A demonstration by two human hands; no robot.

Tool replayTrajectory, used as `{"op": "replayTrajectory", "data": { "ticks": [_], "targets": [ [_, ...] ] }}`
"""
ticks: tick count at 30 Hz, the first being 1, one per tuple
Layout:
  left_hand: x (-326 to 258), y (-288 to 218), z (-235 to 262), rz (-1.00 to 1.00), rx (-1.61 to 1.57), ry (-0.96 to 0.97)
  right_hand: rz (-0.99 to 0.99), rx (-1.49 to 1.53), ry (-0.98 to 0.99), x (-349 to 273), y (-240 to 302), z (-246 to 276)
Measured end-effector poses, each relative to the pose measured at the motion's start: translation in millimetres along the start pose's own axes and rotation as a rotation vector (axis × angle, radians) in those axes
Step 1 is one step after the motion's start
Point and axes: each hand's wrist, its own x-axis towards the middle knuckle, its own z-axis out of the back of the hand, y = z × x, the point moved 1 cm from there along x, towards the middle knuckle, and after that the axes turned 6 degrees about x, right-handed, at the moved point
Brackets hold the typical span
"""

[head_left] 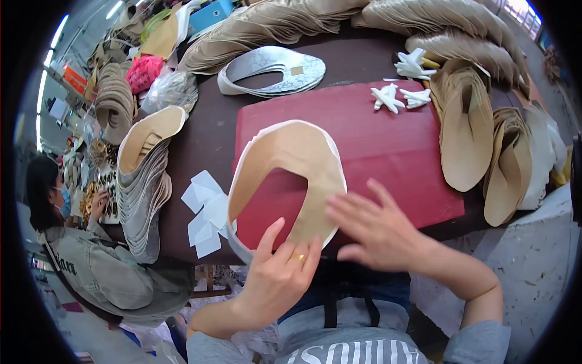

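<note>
A beige shoe upper (301, 145), curved like a horseshoe with a pale rim, rests on the red mat (394, 173) in front of me. My left hand (279, 279), with a gold ring on one finger, is at its near end. One finger sticks up while the others bend onto the near edge; the thumb is hidden. My right hand (379, 227) lies against the right side of the piece, fingers stretched out and thumb apart. White cut pieces (209, 212) lie just left of the upper.
Stacked grey-and-beige uppers (142, 188) stand at the left, with a silvery patterned upper (273, 71) behind the mat. Long rows of beige pieces (273, 30) line the back. More uppers (467, 127) and white scraps (388, 98) are at right. A co-worker (103, 255) sits at left.
</note>
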Motion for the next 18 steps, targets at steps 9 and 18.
{"op": "replayTrajectory", "data": {
  "ticks": [9, 18],
  "targets": [
    [13.9, 0.7, 8.2, 0.032, -0.094, 0.170, -0.260, 0.138, 0.102, 7.1, -52.9, 22.9],
    [14.9, -0.4, -9.7, 0.004, -0.209, 0.170, 0.185, 0.006, 0.267, 12.3, -38.7, 21.7]
  ]
}}
